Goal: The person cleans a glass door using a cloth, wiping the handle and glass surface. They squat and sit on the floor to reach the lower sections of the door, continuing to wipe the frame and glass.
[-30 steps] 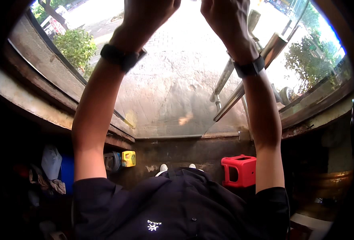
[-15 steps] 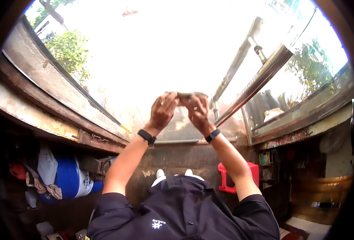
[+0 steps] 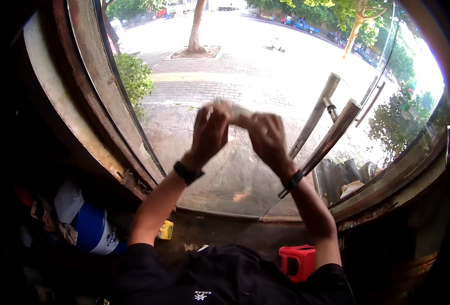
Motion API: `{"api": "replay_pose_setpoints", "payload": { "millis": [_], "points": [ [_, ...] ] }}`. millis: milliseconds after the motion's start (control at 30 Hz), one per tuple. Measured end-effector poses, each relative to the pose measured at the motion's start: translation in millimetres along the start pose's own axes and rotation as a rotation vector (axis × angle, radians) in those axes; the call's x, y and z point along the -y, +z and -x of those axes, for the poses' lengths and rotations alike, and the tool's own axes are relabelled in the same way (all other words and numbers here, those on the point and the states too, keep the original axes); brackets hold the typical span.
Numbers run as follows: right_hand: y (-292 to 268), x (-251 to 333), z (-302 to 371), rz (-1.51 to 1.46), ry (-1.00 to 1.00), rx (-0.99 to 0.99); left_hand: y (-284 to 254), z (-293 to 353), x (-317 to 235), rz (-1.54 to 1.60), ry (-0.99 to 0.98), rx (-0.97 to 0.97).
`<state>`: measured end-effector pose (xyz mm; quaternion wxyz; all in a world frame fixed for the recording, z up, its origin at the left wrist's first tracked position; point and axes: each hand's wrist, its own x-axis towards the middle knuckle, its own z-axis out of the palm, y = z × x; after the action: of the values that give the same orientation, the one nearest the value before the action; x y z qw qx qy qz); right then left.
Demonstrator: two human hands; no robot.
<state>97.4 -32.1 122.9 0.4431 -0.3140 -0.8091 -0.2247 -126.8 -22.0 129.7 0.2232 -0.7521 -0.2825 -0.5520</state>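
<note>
Both my hands are raised in front of me at an open doorway, fingers closed. Stretched between them is a pale greyish, cloth-like strip [image 3: 241, 118], too blurred to name more exactly. My left hand [image 3: 210, 131] grips one end, its fingers curled and smeared by motion. At the other end my right hand [image 3: 269, 137] is closed in the same way. Each wrist wears a black band. Just right of my right hand stands a long metal door handle [image 3: 331, 140] on a glass door.
A red plastic stool [image 3: 296, 262] sits by my right elbow. At the left are a blue and white drum [image 3: 90, 226] and a small yellow container [image 3: 166, 230]. A worn door frame [image 3: 90, 127] rises on the left. Outside are paving and a tree [image 3: 196, 30].
The view has tilted up, and the street outside now shows clearly. My hands have drawn slightly farther apart, the right one moving right, with the strip still between them.
</note>
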Motion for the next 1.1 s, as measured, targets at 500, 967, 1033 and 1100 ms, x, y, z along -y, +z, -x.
{"api": "replay_pose_setpoints", "payload": {
  "millis": [500,967,1033,1100],
  "points": [
    [-6,19,-119,0.120,-0.165,-0.376,-45,-87,30,-0.287,0.171,-0.169],
    [149,58,201,-0.063,0.030,0.138,31,261,-5,-0.091,-0.258,0.147],
    [156,62,208,-0.068,0.039,0.171,34,276,-7,-0.069,-0.299,0.180],
    [139,59,208,-0.135,0.031,0.326,34,279,-16,0.001,-0.326,0.223]
  ]
}}
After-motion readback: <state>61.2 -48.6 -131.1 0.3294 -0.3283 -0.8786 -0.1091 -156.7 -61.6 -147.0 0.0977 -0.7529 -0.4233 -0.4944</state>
